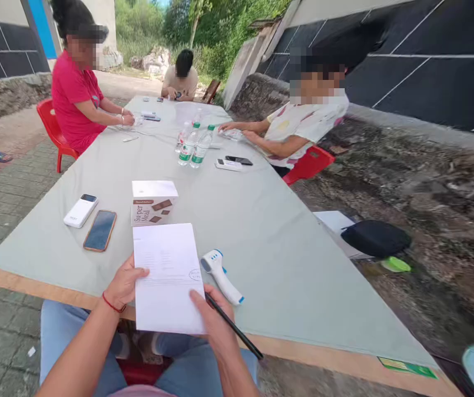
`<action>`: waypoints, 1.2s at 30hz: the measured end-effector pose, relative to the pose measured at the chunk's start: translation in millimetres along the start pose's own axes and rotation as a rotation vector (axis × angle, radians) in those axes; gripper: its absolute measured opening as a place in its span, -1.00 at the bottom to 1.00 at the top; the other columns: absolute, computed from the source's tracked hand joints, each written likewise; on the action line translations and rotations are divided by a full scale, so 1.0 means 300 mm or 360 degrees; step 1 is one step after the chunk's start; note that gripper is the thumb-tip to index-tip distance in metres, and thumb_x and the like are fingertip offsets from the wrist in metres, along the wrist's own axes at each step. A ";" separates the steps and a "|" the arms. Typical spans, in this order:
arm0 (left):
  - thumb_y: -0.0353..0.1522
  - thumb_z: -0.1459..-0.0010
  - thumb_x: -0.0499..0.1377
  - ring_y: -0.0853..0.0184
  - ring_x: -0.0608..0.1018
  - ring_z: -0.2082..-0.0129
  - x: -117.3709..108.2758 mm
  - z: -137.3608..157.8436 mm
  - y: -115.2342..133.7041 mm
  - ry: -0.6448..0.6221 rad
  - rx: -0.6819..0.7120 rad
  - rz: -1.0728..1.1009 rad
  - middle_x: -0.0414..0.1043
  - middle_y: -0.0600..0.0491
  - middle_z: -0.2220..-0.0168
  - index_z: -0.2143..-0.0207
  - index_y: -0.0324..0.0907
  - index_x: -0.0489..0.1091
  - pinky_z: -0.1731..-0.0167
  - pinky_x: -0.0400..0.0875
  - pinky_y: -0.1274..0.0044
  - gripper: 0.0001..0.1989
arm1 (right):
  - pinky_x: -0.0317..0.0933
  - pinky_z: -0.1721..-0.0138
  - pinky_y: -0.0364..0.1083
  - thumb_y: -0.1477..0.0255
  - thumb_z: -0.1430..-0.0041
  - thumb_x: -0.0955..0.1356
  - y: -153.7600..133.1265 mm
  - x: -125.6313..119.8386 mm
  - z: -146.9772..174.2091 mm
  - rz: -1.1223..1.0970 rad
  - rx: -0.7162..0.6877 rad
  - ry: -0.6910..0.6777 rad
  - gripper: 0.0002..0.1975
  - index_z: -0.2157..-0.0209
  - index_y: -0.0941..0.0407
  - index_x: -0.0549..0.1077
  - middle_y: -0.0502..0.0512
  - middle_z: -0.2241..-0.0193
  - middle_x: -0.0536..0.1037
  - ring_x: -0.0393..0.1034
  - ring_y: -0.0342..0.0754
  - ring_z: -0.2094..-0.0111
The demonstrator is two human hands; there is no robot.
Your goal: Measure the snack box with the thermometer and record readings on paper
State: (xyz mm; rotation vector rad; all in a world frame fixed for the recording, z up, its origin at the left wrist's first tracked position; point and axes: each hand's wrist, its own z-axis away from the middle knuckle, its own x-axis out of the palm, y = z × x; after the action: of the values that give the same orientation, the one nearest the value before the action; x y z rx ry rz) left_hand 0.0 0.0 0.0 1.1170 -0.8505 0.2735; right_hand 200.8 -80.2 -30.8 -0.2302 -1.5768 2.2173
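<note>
A white printed sheet of paper [166, 298] with a round stamp is held up over the table's near edge. My left hand [124, 281] pinches its left side, thumb on top. Gripping the right side is my right hand [216, 314], which also has a black pen [234, 326] tucked in it, pointing down to the right. Just behind the sheet stands a white box with chocolate bars printed on it [154, 204]. Close to my right hand lies a white and blue infrared thermometer [222, 277].
On the left of the table [278, 248] lie a white power bank [81, 210] and a phone [100, 230]. Water bottles [193, 146] stand farther back. Another phone [239, 160] rests near a co-worker on the right [298, 127]. Two more people sit around the table.
</note>
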 end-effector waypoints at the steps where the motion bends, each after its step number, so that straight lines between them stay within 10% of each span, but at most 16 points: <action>1: -0.52 0.11 0.37 0.01 0.56 -0.02 -0.002 0.002 -0.001 -0.0007 0.0001 -0.0004 0.59 -0.10 0.08 0.02 -0.20 0.42 -0.10 0.39 0.19 -0.47 | 0.34 0.41 -0.09 0.09 0.23 0.55 0.001 0.001 0.002 -0.0008 -0.0006 0.0002 -0.52 0.32 0.15 0.59 0.11 0.40 0.65 0.48 0.03 0.42; 14: -0.42 0.02 0.36 0.02 0.55 -0.03 0.010 0.013 0.009 0.0005 -0.0027 -0.0021 0.57 -0.14 0.06 0.05 -0.23 0.44 -0.09 0.39 0.20 -0.57 | 0.39 0.41 -0.06 0.12 0.24 0.56 0.023 0.011 0.004 -0.0106 -0.0027 0.0070 -0.52 0.31 0.15 0.59 0.13 0.40 0.65 0.50 0.06 0.43; 26: -0.57 0.16 0.30 0.05 0.36 -0.23 0.004 0.046 0.000 -0.0227 -0.0021 -0.0145 0.34 -0.06 -0.22 -0.28 -0.06 0.16 -0.21 0.27 0.30 -0.09 | 0.31 0.46 -0.11 0.10 0.21 0.54 0.030 0.007 -0.008 -0.0068 -0.0091 0.0155 -0.51 0.29 0.16 0.60 0.10 0.45 0.62 0.43 -0.02 0.46; 36: -0.61 0.14 0.24 0.09 0.34 -0.25 -0.016 0.039 -0.019 -0.0227 -0.0036 -0.0147 0.31 -0.01 -0.24 -0.30 0.00 0.12 -0.22 0.24 0.31 -0.07 | 0.30 0.43 -0.09 0.09 0.21 0.53 0.019 0.009 -0.006 -0.0052 -0.0105 0.0165 -0.51 0.29 0.16 0.61 0.10 0.44 0.62 0.43 0.00 0.44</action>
State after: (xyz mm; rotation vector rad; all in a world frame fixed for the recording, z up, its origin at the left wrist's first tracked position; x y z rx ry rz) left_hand -5.3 -11.7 -5.2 1.1612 -0.9229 0.1076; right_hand 197.6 -79.1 -36.5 -0.3309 -1.5877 2.0962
